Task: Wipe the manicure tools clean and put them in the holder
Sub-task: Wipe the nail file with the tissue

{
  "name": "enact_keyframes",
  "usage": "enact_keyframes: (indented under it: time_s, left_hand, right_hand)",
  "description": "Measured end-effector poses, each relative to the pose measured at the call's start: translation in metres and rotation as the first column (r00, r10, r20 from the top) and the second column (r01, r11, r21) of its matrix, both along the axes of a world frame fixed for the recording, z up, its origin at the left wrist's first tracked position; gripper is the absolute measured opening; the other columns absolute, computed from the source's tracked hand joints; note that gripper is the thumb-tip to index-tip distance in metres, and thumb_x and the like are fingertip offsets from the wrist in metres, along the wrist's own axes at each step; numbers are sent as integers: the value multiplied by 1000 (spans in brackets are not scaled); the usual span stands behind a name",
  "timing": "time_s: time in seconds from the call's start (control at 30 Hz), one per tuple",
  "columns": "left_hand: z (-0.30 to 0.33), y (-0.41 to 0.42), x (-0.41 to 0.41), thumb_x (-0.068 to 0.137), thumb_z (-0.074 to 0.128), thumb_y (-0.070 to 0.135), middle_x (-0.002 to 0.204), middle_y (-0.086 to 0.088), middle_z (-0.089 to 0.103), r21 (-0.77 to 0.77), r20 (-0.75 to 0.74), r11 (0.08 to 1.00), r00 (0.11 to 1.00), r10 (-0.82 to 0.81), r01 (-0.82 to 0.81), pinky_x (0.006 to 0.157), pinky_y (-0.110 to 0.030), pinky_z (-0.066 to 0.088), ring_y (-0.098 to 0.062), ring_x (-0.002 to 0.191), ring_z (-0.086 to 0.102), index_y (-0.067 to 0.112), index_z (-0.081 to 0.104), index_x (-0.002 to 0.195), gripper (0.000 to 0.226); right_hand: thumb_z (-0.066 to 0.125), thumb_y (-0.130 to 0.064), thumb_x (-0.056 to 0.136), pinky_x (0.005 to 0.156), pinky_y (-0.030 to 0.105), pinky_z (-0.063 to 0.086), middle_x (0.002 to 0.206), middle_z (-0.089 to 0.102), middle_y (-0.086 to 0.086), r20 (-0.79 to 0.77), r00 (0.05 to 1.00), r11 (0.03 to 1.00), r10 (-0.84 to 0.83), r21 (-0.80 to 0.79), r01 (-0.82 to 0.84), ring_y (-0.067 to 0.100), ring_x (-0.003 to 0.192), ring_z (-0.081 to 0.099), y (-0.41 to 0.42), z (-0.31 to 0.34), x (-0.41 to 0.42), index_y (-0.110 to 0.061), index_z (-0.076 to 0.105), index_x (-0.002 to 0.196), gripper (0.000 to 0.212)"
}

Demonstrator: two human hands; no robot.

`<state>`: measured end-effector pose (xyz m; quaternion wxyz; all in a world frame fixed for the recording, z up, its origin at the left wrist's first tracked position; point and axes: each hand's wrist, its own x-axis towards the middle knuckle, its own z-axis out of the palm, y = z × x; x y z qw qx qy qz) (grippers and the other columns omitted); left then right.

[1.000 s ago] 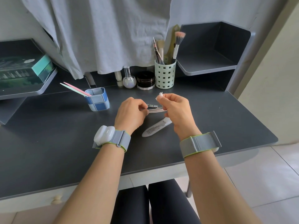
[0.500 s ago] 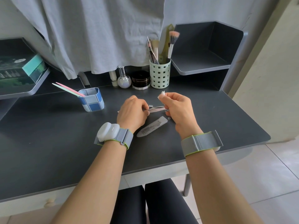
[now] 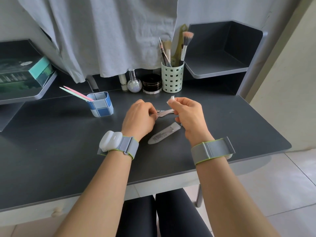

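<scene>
Above the middle of the dark desk (image 3: 51, 151), my left hand (image 3: 138, 118) pinches one end of a silver metal manicure tool (image 3: 165, 112) that lies level between both hands. My right hand (image 3: 188, 115) grips the tool's other end with a small white wipe (image 3: 171, 99) bunched in its fingers. A pale flat sleeve or case (image 3: 163, 133) lies on the desk just below the hands. The blue checked holder (image 3: 100, 105) stands to the left with a pink and a green nail file (image 3: 75, 93) leaning out of it.
At the back stand a green perforated cup of brushes (image 3: 172, 77), a black jar (image 3: 151, 84), a round bottle (image 3: 134, 83) and a small tube (image 3: 123, 82). A grey cloth (image 3: 111, 31) hangs above. Shelves flank both sides, the left holding a teal box (image 3: 25, 72).
The camera view shifted slightly. My right hand has slid a little along the metal tool while my left hand keeps its pinch on the other end.
</scene>
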<state>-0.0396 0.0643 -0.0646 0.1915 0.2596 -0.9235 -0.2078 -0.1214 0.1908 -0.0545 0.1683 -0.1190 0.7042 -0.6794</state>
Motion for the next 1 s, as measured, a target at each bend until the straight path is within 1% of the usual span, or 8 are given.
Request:
enact_keyframes:
  time_s: [0.13, 0.27, 0.37, 0.53, 0.73, 0.8, 0.87, 1.0]
  left_hand:
    - [0, -4, 9, 94, 65, 25, 97, 3, 54, 27, -46, 999, 999, 27, -26, 72, -28, 41, -16, 85, 56, 22, 72, 97, 7]
    - [2, -5, 19, 94, 65, 24, 94, 4, 57, 64, -118, 997, 991, 60, -53, 61, -17, 35, -8, 75, 53, 22, 69, 95, 5]
    - [3, -2, 26, 95, 64, 24, 93, 4, 62, 106, -183, 992, 980, 82, -63, 61, -11, 35, -3, 73, 54, 20, 67, 96, 5]
    - [3, 3, 34, 97, 63, 26, 95, 4, 66, 183, -214, 980, 970, 115, -76, 72, -24, 49, -8, 79, 58, 18, 67, 101, 9]
    - [4, 5, 40, 97, 64, 28, 97, 5, 67, 230, -224, 971, 967, 124, -72, 69, -17, 46, -9, 85, 61, 19, 67, 102, 11]
    - [5, 6, 42, 97, 64, 28, 98, 5, 67, 235, -231, 970, 965, 124, -68, 72, -19, 47, -9, 87, 62, 19, 67, 102, 11]
    - [6, 6, 44, 98, 63, 29, 98, 6, 67, 243, -230, 968, 966, 121, -63, 75, -23, 50, -10, 88, 63, 20, 66, 104, 11]
    - [7, 6, 46, 98, 62, 29, 97, 4, 69, 264, -235, 963, 965, 117, -52, 74, -24, 49, -11, 87, 64, 19, 67, 102, 12]
  right_hand:
    - [71, -29, 92, 68, 28, 46, 63, 55, -8, 2, 1000, 1000, 6, 8, -6, 10, 65, 50, -4, 1, 5, -15, 74, 89, 15]
    - [71, -28, 92, 69, 28, 48, 65, 57, -8, 4, 1000, 1000, -3, 3, 3, 8, 64, 51, -7, 0, 8, -14, 74, 92, 14]
    - [72, -28, 91, 69, 28, 49, 64, 57, -9, 5, 1000, 1000, -18, 2, 18, 8, 64, 51, -9, -1, 11, -16, 74, 90, 12]
    - [71, -25, 92, 63, 24, 50, 69, 61, -6, 4, 1000, 999, 29, -14, -29, 8, 66, 53, -18, -3, 21, -17, 72, 88, 9]
    - [72, -27, 90, 69, 36, 53, 67, 63, -5, -51, 997, 998, 62, 4, -62, 10, 64, 54, -31, -3, 29, -18, 75, 86, 11]
    - [72, -27, 89, 74, 41, 55, 67, 65, -8, -72, 995, 998, 69, 5, -69, 10, 66, 55, -35, -2, 31, -18, 76, 86, 11]
    - [72, -26, 89, 75, 39, 54, 69, 67, -8, -85, 992, 996, 90, -2, -90, 8, 67, 56, -37, 0, 33, -17, 75, 85, 10]
    - [71, -27, 88, 82, 44, 55, 81, 74, 0, -143, 979, 989, 148, 39, -144, 10, 76, 62, -40, 4, 38, -20, 74, 84, 9]
